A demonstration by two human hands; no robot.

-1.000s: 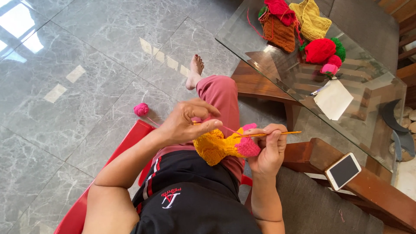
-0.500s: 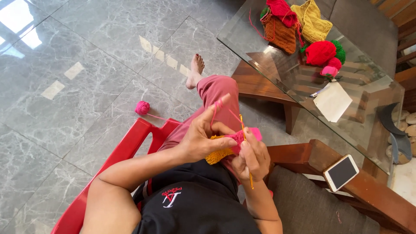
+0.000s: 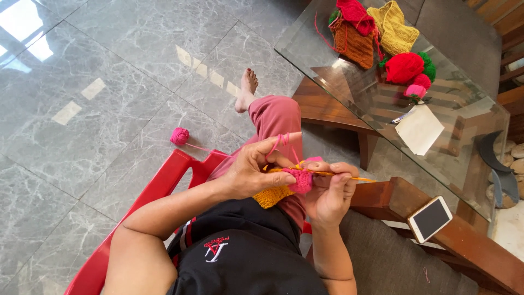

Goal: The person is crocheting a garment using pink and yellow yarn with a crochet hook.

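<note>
I sit on a red plastic chair (image 3: 164, 186) with a piece of crochet work (image 3: 284, 188), orange below and pink on top, over my lap. My left hand (image 3: 256, 169) pinches the pink part, with pink yarn looped over its raised forefinger. My right hand (image 3: 330, 191) grips a thin orange crochet hook (image 3: 349, 177) that lies level and points right, its near end in the pink stitches. The pink yarn runs down to a small pink ball (image 3: 179, 136) on the floor at the left.
A glass-topped table (image 3: 327, 71) stands ahead at the right with knitted pieces (image 3: 376, 30), yarn balls (image 3: 409, 68) and a white paper (image 3: 419, 129). A phone (image 3: 430, 218) lies on a wooden armrest (image 3: 469, 246) beside me. The grey marble floor (image 3: 98, 82) spreads left.
The hook has swung from pointing down to lying level, pointing right. My left forefinger now holds the yarn up, and the work sits lower between both hands.
</note>
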